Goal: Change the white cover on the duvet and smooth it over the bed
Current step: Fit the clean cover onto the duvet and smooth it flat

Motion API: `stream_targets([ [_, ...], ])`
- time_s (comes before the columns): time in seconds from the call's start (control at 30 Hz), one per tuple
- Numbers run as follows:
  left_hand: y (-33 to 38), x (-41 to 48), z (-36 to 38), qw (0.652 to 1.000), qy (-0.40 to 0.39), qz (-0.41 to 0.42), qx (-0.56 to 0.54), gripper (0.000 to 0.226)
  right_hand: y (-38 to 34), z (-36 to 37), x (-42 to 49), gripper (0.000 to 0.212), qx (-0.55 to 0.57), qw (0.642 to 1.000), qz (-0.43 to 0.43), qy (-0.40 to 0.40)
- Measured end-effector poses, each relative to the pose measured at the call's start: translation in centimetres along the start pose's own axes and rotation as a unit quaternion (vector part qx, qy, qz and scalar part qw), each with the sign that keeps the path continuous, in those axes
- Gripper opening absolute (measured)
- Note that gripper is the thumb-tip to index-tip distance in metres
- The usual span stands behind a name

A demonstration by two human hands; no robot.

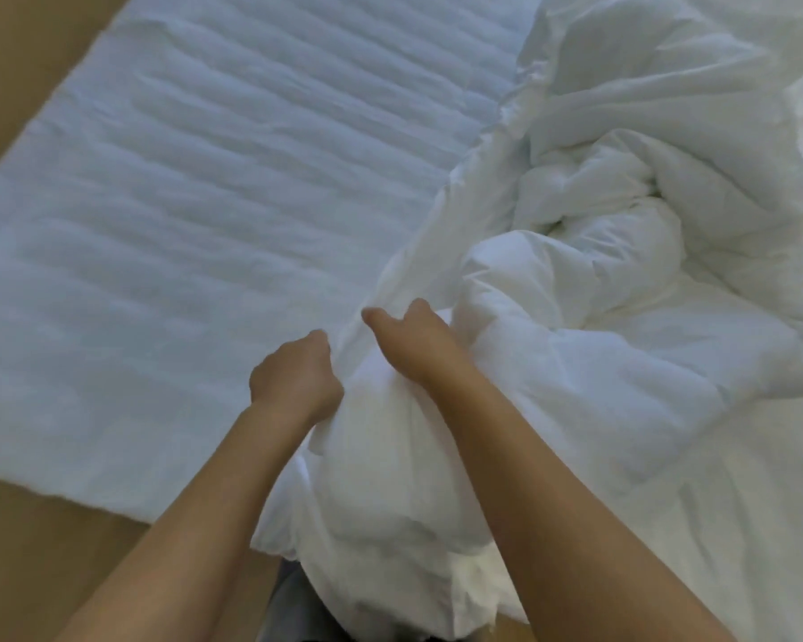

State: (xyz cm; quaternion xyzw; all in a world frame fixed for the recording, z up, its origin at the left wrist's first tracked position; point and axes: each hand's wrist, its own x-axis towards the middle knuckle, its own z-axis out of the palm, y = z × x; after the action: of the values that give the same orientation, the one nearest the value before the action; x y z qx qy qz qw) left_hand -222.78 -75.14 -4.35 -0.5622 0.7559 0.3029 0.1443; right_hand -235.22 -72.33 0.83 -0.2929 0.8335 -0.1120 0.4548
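Cover [381, 456] bunched at near edge of bed, between both forearms, drawn over a padded bulk. Loose hem hanging off the edge toward the person. One taut fold running from the hands away and to the right, into the heap. Long axis along that fold: near-left to far-right.

Duvet [622, 215] heaped and twisted on right half of view, touching cover. Boundary between the two not distinguishable, both white.

Left hand [295, 377] fisted, fingers curled into cover at left flank of bulk. Right hand [413, 340] on top of bulk, fingers curled and gripping the fold, one fingertip projecting leftward. Hands near each other, not touching.

Quilted pad [195, 201] flat on left half, stitched channels running across it, right margin overlaid by fold and heap. Brown surface [24, 76] bordering pad at far left and near left. Blurred dark grey patch at bottom centre, not identifiable.
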Motion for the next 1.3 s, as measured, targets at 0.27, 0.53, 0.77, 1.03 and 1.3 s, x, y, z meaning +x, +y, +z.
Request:
stream_targets([
  [0.27,-1.7,-3.3,4.2,0.994,-0.075,-0.051,-0.067,0.021,2.0,3.8,-1.5,0.045,0.046,0.985,0.055,-0.159],
  [0.53,-1.2,-8.6,0.8,0.992,-0.041,-0.025,-0.116,0.019,0.9,1.5,-5.2,0.039,0.329,0.927,0.13,-0.121],
  [0.77,0.6,-12.0,0.4,0.992,-0.022,-0.047,-0.113,0.026,-0.7,-0.9,-8.9,0.031,0.343,0.934,0.066,-0.074],
  [1.03,1.1,-17.7,2.0,0.983,-0.057,-0.114,-0.135,0.018,3.8,-0.6,-12.8,0.028,0.49,0.844,0.089,-0.199],
  [1.3,2.4,-19.2,1.8,0.924,0.101,-0.164,-0.332,0.009,10.3,-2.7,-17.6,0.094,-0.337,0.858,-0.379,-0.074],
])
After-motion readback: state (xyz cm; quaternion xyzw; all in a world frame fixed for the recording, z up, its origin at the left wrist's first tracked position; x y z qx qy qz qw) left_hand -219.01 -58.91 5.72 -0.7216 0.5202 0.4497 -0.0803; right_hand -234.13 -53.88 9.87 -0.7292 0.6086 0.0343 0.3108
